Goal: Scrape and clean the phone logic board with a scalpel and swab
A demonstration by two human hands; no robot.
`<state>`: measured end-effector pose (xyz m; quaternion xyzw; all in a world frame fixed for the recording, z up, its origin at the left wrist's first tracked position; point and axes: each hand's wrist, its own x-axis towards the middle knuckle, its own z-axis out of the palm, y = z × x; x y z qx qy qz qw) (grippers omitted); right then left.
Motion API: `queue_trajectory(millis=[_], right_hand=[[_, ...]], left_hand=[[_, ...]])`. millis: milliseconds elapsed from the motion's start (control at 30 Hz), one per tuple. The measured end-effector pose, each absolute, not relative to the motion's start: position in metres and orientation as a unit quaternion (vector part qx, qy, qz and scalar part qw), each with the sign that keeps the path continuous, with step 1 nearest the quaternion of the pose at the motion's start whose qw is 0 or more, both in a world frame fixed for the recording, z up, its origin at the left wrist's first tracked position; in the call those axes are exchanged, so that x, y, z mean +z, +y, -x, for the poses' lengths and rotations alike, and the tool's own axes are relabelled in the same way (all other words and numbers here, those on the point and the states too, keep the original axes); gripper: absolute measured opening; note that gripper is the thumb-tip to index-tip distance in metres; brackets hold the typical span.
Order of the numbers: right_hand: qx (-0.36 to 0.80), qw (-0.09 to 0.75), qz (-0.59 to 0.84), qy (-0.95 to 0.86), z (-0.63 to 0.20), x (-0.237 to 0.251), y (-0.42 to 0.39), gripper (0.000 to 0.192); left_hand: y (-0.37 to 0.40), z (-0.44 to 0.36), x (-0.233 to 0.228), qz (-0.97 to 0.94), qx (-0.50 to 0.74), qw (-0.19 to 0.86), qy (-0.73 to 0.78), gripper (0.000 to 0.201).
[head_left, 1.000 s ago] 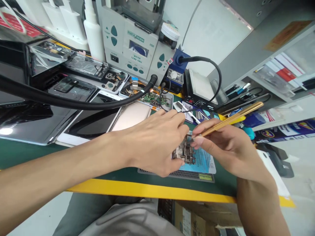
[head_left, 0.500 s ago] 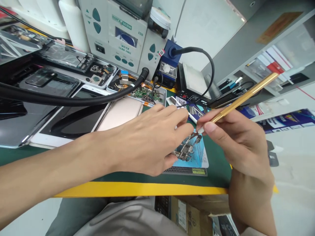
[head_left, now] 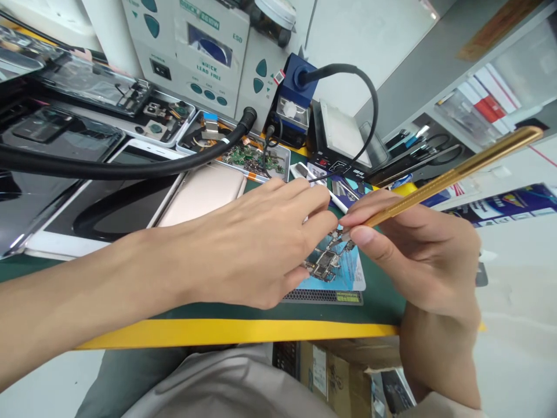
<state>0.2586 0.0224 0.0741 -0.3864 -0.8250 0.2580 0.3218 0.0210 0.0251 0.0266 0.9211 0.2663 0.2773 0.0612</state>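
My right hand [head_left: 422, 255] pinches a slim gold-handled tool [head_left: 452, 174] between thumb and fingers. The handle slants up to the right, and its tip is down at the upper edge of a phone circuit board [head_left: 325, 262]. The exact kind of tip is too small to make out. From the left, my left hand [head_left: 265, 238] curls over the board, thumb at its near left side and forefinger at its far end; those fingertips are partly hidden. Under the board lies a light-blue card [head_left: 354, 278] on a dark perforated strip [head_left: 322, 297].
Phones [head_left: 117, 209] and a pale pink phone shell [head_left: 202, 194] lie left. A thick black hose [head_left: 152, 170] crosses above them from the soldering station [head_left: 191, 58]. Behind are a tray of circuit boards [head_left: 248, 154] and a black box [head_left: 339, 139]. A yellow edge [head_left: 226, 334] borders the green mat.
The view has shifted slightly, so the bench items sit a little lower left or higher. The gold handle leans flatter to the right, its tip still at the board. My left hand keeps its place.
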Motion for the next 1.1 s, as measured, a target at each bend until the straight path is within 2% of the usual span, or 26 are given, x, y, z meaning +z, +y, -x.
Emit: queue_trajectory(millis=[533,800,1100], right_hand=[[0.236,0.293,0.381,-0.845,-0.2591,0.0757,0.0233,0.016],[0.232,0.269,0.375,-0.857,-0.2580,0.0770,0.0236,0.020],[0.240,0.277,0.372,-0.853,-0.2581,0.0760,0.0217,0.020]], left_hand=[[0.0260,-0.0210,0.0258,-0.921,0.277,0.062,0.269,0.038],[0.0261,-0.0218,0.0267,-0.921,0.279,0.060,0.266,0.036],[0.0258,-0.0194,0.0270,-0.922,0.269,0.072,0.270,0.033]])
